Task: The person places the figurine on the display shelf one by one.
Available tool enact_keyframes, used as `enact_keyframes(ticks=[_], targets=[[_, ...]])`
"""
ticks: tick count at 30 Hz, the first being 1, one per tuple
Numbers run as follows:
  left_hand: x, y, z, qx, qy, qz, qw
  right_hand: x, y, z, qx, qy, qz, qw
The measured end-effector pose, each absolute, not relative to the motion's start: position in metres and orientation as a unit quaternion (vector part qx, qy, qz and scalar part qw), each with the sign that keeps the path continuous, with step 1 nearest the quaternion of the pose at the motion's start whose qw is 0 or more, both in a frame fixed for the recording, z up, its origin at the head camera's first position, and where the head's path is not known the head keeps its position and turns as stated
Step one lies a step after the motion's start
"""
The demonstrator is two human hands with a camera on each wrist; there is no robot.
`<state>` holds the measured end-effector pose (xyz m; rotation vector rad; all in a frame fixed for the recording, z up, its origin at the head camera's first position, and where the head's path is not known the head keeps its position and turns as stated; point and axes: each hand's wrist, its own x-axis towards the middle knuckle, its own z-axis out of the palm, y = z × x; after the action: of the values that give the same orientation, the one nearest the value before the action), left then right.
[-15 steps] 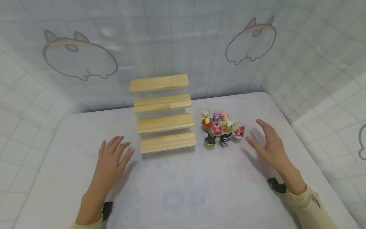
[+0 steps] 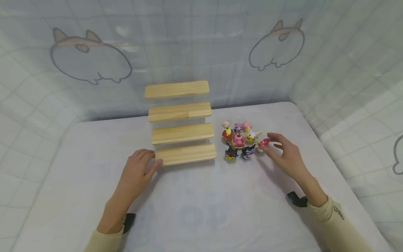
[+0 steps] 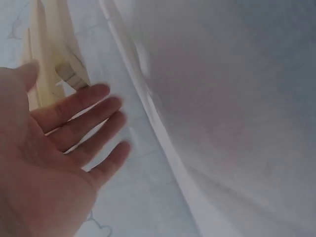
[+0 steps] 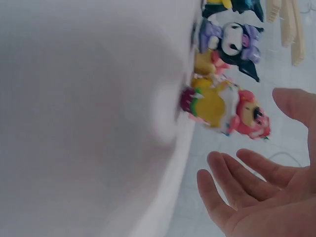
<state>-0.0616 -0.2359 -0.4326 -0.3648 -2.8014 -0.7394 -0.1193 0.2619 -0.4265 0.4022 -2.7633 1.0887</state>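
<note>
My left hand (image 2: 134, 176) is at the left end of the lowest board (image 2: 185, 154) of a four-step wooden rack. Its fingers are extended in the left wrist view, beside the board's end (image 3: 71, 76); contact is unclear. On the other side, my right hand (image 2: 287, 155) reaches around a small red-and-white figurine (image 2: 262, 145), thumb in front and fingers behind. The right wrist view shows a gap between the spread fingers and this figurine (image 4: 215, 106), which has a pink bear-like head and yellow body. A black-and-purple figurine (image 2: 248, 152) stands beside it.
Several more figurines cluster right of the rack, among them a pink bear (image 2: 238, 140), a dark winged one (image 2: 231, 153) and a white-and-yellow one (image 2: 251, 135). A white cloth (image 2: 201, 203) covers the table. Patterned curtains (image 2: 230, 52) hang behind and at both sides.
My left hand has moved right and slightly forward to the lowest board's end. My right hand has shifted left to the red-and-white figurine, with thumb and fingers now around it.
</note>
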Motion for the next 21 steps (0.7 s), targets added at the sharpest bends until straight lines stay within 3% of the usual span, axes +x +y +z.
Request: enact_keyframes(ticks=[5,21], targets=[[-0.062,-0.234,-0.435,-0.066,-0.953,-0.293,0.051,-0.123,0.256,-0.437,0.111,-0.920,0.372,0.056],[-0.060,-0.225,-0.434,-0.050,-0.959,-0.275,0.044,-0.123,0.256,-0.442,0.147,-0.917,0.363,0.077]])
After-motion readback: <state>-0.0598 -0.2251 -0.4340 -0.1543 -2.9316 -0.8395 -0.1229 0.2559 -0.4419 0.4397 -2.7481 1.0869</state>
